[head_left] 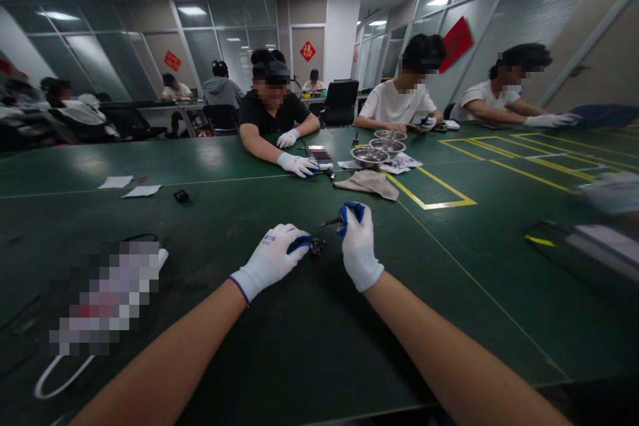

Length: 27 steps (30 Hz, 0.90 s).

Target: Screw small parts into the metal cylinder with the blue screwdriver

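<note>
Two gloved hands meet over a dark green table (pixel 234 170). The left hand (pixel 273 251) rests low, its fingers pinching a small dark part (pixel 316 247) close to the tabletop, a grip that probably steadies the piece. The right hand (pixel 358 239) is raised just beside it, fingers curled around a slim pointed tool (pixel 329 221). The tip points left, above the part and apart from it; holding it near the back end likely leaves the point in plain sight. What the tool is exactly cannot be told.

Beyond the hands, a crumpled cloth (pixel 368 184) lies in front of metal bowls (pixel 370 157) set in a row, an arrangement that may serve to keep loose pieces together and within reach of both sides. Yellow tape (pixel 449 203) outlines rectangles on the surface, perhaps to mark out work places. Across the table, a co-worker in a black shirt (pixel 269 121) rests gloved hands near a device.

Writing is scarce. A red diamond sign (pixel 307 50) on the far door carries the character 福, "good fortune." Blue print on the back of the left glove is too small to read, and any label on the white-corded object (pixel 112 293) at left is masked.
</note>
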{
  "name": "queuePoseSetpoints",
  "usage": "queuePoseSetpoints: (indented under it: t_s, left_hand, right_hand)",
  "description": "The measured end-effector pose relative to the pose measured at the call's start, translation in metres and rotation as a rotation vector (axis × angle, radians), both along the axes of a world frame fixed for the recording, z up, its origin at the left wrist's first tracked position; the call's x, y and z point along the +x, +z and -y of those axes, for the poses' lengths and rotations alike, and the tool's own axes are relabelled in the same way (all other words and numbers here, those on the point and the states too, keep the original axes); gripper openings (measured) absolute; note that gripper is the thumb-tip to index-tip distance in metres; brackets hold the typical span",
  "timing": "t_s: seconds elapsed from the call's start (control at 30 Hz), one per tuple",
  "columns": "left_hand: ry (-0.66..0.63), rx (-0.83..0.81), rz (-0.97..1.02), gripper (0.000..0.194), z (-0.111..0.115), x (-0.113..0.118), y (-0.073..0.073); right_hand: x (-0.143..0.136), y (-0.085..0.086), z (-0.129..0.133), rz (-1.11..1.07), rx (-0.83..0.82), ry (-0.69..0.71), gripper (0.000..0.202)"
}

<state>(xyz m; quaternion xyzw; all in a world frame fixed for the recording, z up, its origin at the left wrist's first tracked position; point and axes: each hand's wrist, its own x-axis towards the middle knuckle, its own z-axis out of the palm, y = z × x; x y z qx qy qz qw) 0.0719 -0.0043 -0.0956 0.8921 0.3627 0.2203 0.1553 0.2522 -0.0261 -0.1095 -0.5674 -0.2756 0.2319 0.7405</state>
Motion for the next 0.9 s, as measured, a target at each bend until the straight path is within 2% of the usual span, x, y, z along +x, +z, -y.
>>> queuePoseSetpoints:
  t_s: [0.1, 0.2, 0.3, 0.4, 0.47, 0.67, 0.8, 0.9]
  left_hand:
    - [0.074, -0.002, 0.257, 0.030, -0.001, -0.003, 0.003]
    - [0.130, 0.009, 0.387, 0.032, 0.003, -0.004, 0.008]
    - [0.071, 0.009, 0.323, 0.029, 0.010, -0.002, 0.011]
    - [0.036, 0.010, 0.268, 0.007, 0.015, 0.000, 0.010]
    - [0.066, 0.008, 0.281, 0.010, 0.015, 0.000, 0.010]
    - [0.074, -0.032, 0.317, 0.011, 0.011, -0.005, 0.012]
    - [0.070, -0.048, 0.304, 0.011, 0.007, -0.006, 0.008]
    - [0.120, -0.039, 0.320, 0.011, 0.002, -0.007, 0.001]
  right_hand:
    - [-0.003, 0.003, 0.004, 0.067, 0.012, -0.005, 0.031]
    - [-0.010, 0.007, 0.012, 0.204, 0.053, 0.096, 0.030]
    - [-0.019, 0.010, 0.022, 0.344, 0.083, 0.270, 0.030]
    - [-0.026, 0.012, 0.030, 0.443, 0.081, 0.385, 0.033]
    - [-0.027, 0.013, 0.032, 0.467, 0.084, 0.435, 0.037]
    - [-0.025, 0.016, 0.031, 0.419, 0.054, 0.499, 0.039]
    - [-0.025, 0.014, 0.031, 0.435, 0.040, 0.517, 0.044]
    - [-0.021, 0.010, 0.029, 0.517, 0.073, 0.456, 0.046]
